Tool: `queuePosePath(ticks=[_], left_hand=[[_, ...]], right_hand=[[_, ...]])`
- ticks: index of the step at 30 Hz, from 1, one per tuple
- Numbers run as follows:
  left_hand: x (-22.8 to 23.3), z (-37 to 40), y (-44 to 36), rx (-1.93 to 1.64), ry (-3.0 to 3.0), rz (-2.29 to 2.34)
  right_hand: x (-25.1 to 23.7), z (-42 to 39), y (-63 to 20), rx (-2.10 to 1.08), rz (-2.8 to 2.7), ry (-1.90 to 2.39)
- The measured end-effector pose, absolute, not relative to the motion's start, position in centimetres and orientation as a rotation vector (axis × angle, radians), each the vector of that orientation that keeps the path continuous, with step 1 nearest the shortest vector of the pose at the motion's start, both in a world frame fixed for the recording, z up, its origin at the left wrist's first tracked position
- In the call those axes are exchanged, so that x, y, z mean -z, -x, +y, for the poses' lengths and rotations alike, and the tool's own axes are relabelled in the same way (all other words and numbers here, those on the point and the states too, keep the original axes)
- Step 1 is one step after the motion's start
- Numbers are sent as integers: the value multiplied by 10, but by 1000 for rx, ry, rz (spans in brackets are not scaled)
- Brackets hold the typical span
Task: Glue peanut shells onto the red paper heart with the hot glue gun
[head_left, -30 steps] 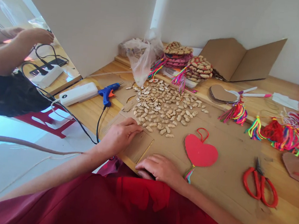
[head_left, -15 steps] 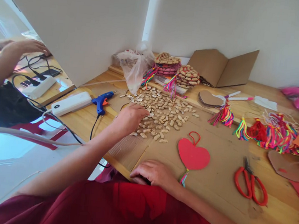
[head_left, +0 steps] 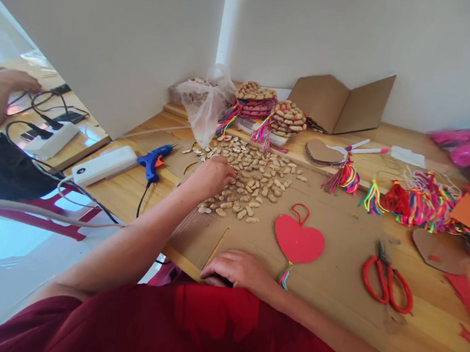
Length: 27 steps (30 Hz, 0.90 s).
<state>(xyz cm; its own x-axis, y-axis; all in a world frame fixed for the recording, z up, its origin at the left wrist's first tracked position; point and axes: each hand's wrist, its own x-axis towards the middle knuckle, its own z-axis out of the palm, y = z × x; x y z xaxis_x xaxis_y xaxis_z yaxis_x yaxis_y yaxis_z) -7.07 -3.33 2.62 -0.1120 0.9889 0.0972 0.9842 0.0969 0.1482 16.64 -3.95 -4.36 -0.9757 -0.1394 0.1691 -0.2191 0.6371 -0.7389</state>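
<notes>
Cardboard sheet (head_left: 326, 269): spread flat on the wooden table (head_left: 428, 316), bearing a loose heap of peanuts (head_left: 270, 185) towards its far left part.
Left hand (head_left: 213, 176): reaches over the left side of the heap, fingers bent and drawn narrow among the nuts; their undersides are hidden, so I cannot tell whether one is held.
Peanut grip: a light fingertip pinch across the waist of one nut probably suits best, since dry shells crack easily.
Heap edge: nuts lie more singly at the near side, so picking there seems tidier than digging through the middle.
Right hand (head_left: 242, 269): rests near the table's front edge, loosely curled, its palm out of sight; it could steady the sheet against sliding.
Red heart (head_left: 299, 241): flat, right of the heap and apart from it; best kept free of stray nuts.
Glue gun (head_left: 153, 162): left of the heap; its cord deserves care near the left forearm.
</notes>
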Motion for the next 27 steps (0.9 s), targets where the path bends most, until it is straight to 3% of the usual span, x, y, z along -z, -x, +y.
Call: queuePosePath(ticks=[11, 16, 27], left_hand=[[-40, -55, 61, -784, -1643, 2258], [-49, -92, 38, -610, -1613, 1892], [-46, -113, 25, -431, -1623, 2077]], right_hand=[[38, -40, -166, -1274, -2760, -250], [25, -41, -167, -1318, -2705, -220], [23, -42, -170, -1376, -2657, -202]])
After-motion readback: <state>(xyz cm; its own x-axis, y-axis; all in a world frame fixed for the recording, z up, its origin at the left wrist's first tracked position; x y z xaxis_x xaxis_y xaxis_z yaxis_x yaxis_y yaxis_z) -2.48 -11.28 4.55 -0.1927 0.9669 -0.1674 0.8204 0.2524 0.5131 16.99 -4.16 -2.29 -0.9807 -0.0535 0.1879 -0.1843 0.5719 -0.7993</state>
